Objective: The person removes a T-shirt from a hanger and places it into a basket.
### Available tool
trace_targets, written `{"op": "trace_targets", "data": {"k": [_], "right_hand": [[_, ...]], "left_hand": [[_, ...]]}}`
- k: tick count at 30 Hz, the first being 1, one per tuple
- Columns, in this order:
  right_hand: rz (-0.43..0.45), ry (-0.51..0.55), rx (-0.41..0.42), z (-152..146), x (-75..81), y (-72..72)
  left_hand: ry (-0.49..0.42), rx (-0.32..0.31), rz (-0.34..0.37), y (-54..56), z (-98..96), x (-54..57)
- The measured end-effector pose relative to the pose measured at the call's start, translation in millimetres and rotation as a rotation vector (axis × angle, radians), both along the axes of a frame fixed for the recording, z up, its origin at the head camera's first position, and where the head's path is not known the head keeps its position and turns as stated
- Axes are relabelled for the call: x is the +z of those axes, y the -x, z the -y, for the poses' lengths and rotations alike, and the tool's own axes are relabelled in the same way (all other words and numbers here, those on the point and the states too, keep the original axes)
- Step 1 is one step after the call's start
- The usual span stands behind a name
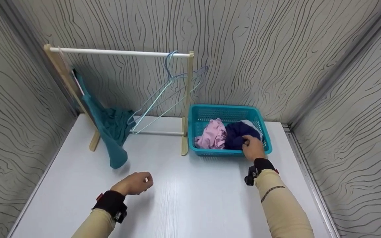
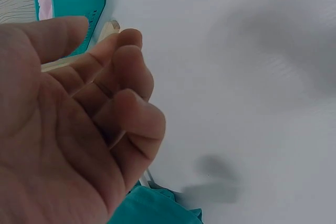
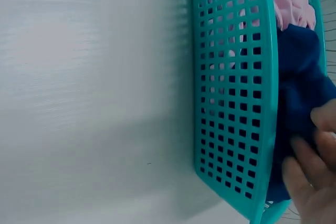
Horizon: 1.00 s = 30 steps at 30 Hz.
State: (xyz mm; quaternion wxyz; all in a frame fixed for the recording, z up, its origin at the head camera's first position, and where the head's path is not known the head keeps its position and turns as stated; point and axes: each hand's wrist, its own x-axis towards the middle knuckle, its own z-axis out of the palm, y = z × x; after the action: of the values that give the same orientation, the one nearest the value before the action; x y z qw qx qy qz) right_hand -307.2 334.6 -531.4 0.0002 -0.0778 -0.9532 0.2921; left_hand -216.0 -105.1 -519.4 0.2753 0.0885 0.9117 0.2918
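Observation:
In the head view my right hand (image 1: pixel 254 149) reaches over the near rim of a teal plastic basket (image 1: pixel 193 127) and pinches a dark navy cloth garment (image 1: pixel 235 134). The right wrist view shows its bent fingers (image 3: pixel 296 182) and thumb around a fold of the navy cloth (image 3: pixel 299 98). A crumpled pink garment (image 1: pixel 212 135) lies beside it in the basket, with a greyish-white cloth (image 1: pixel 251 125) partly hidden behind the navy one. My left hand (image 1: pixel 134 183) hovers over the white table, fingers loosely curled and palm holding nothing, just in front of a hanging teal garment (image 1: pixel 111 142).
A wooden rack with a white rod (image 1: pixel 117 52) stands at the back left. The teal garment hangs from a pale hanger (image 1: pixel 78 81) at its left end. Light green (image 1: pixel 154 102) and blue hangers (image 1: pixel 168 66) hang at its right end, close to the basket. Patterned walls enclose the table (image 1: pixel 177 198).

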Motion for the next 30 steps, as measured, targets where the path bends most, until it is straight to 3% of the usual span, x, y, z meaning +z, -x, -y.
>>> {"op": "trace_targets", "data": {"k": [4,7,12,16,21,30], "right_hand": [[0.145,-0.045,0.089,6,-1.7,-6.9],[0.188,-0.087,0.113,8,-2.4,-11.5],[0.186,-0.116,0.151,9,-3.0,-17.0],[0.121,-0.128,0.190,11,-2.9,-24.9],[0.055,-0.159,0.231,22,-1.0,-46.7],[0.167,-0.205,0.304,42,-20.4,-99.0]], "left_hand": [[0.001,-0.014,0.001,1.1,-1.3,1.7],[0.007,-0.023,-0.004,2.4,-2.3,3.9],[0.019,-0.023,-0.008,4.0,-2.6,6.6],[0.025,-0.014,-0.008,6.8,0.1,11.7],[0.029,-0.017,-0.009,12.1,4.8,22.3],[0.046,-0.040,-0.003,10.6,14.9,24.8]]}}
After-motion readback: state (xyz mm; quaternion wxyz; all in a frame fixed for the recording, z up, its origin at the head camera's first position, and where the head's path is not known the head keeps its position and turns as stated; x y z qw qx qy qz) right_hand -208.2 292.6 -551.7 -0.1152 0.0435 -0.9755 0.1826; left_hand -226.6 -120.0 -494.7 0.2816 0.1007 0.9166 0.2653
